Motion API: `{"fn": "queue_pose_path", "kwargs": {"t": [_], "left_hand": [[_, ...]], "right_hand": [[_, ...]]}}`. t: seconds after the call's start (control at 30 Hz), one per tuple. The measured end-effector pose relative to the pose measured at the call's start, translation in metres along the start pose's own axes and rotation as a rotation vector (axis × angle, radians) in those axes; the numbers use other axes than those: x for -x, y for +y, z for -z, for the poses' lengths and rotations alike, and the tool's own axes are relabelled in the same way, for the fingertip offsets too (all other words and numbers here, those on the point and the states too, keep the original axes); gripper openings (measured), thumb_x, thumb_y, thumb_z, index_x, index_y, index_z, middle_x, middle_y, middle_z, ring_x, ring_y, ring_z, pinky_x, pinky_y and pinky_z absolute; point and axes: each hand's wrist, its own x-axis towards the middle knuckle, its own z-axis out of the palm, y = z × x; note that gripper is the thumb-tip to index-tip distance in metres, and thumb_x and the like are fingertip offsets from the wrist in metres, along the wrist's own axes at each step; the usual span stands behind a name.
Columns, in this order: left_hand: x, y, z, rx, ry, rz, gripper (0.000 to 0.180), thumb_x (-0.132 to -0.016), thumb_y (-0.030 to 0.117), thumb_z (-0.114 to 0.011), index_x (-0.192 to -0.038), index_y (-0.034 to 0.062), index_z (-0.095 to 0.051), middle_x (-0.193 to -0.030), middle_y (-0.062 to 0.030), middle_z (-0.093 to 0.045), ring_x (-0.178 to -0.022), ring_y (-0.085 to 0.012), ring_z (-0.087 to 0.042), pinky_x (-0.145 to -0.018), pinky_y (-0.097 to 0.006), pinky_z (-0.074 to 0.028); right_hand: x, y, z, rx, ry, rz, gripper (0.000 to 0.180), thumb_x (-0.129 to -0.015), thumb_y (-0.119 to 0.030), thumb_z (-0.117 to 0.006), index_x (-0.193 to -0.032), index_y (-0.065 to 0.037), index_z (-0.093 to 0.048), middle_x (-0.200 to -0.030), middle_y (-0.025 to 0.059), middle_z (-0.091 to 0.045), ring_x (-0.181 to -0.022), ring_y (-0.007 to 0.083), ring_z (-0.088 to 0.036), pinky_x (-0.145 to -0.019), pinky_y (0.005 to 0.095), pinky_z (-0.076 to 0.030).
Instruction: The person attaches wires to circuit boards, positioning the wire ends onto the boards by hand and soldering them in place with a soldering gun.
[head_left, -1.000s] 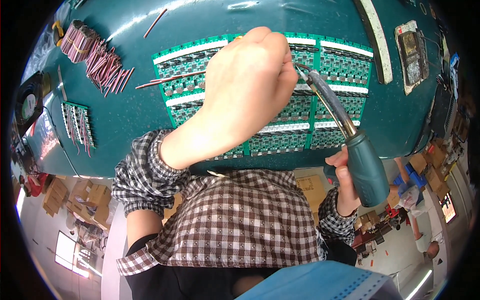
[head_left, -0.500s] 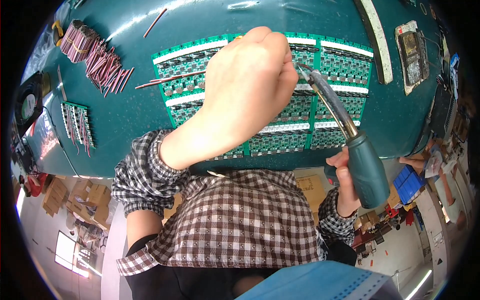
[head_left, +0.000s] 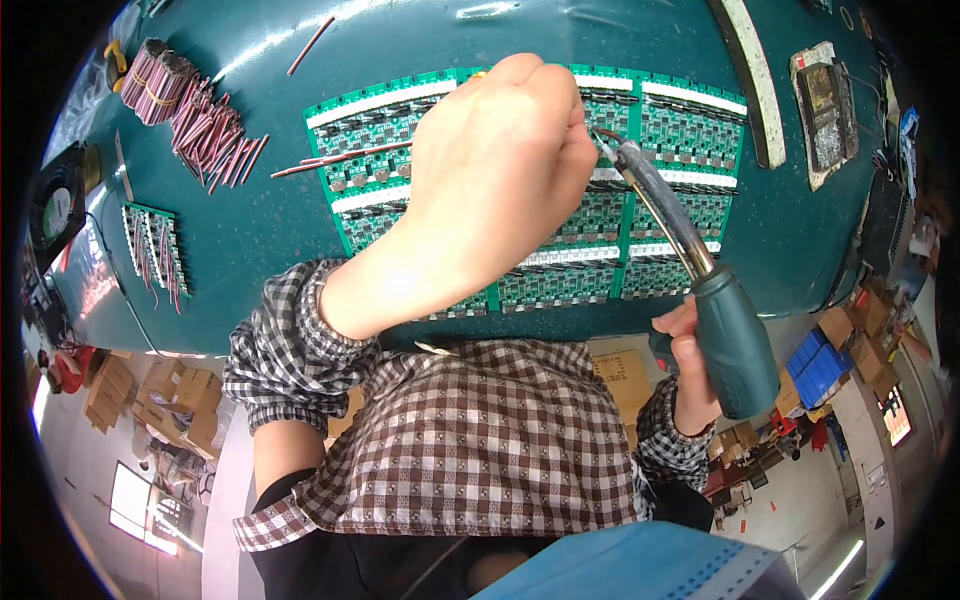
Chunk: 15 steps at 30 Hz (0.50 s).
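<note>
My left hand point(head_left: 500, 190) hovers over a green panel of circuit boards point(head_left: 680, 130), its fingers curled into a fist; whatever they pinch is hidden from me. My right hand point(head_left: 685, 365) grips the teal handle of a soldering iron point(head_left: 735, 340). The iron's metal shaft slants up and to the left, and its tip point(head_left: 607, 140) meets the fingertips of my left hand above the panel. A thin red wire point(head_left: 340, 160) lies across the panel's left part.
Bundles of red wires point(head_left: 195, 115) lie at the table's far left, with a small board strip with wires point(head_left: 150, 245) below them and a black fan point(head_left: 55, 205) at the edge. A white strip point(head_left: 750, 70) and a small device point(head_left: 825, 100) lie at the right.
Both hands and the iron hold the same place. Only a person in the background at the lower right has moved.
</note>
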Motion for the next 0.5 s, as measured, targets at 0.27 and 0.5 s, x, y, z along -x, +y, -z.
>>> {"fn": "queue_pose_path", "kwargs": {"t": [0.27, 0.5], "left_hand": [[0.0000, 0.0004, 0.0010, 0.000, 0.002, -0.001, 0.011, -0.070, 0.003, -0.066, -0.076, 0.0052, -0.057, -0.067, -0.0057, -0.049, -0.053, -0.0210, -0.049, -0.049, -0.032, -0.039], [-0.0009, 0.0001, 0.0001, 0.003, 0.004, -0.007, 0.011, -0.070, 0.003, -0.066, -0.075, 0.0051, -0.056, -0.066, -0.0055, -0.049, -0.053, -0.0207, -0.049, -0.048, -0.032, -0.039]], "right_hand": [[-0.0023, -0.0076, -0.0016, 0.135, -0.005, 0.024, 0.038, -0.083, -0.017, -0.063, -0.109, 0.010, -0.055, -0.081, 0.0128, -0.057, -0.071, 0.0232, -0.058, -0.068, 0.0379, -0.050], [-0.0020, -0.0079, -0.0008, 0.084, 0.030, 0.047, 0.041, -0.083, -0.015, -0.063, -0.113, 0.011, -0.054, -0.081, 0.0125, -0.058, -0.070, 0.0237, -0.057, -0.066, 0.0382, -0.051]]}}
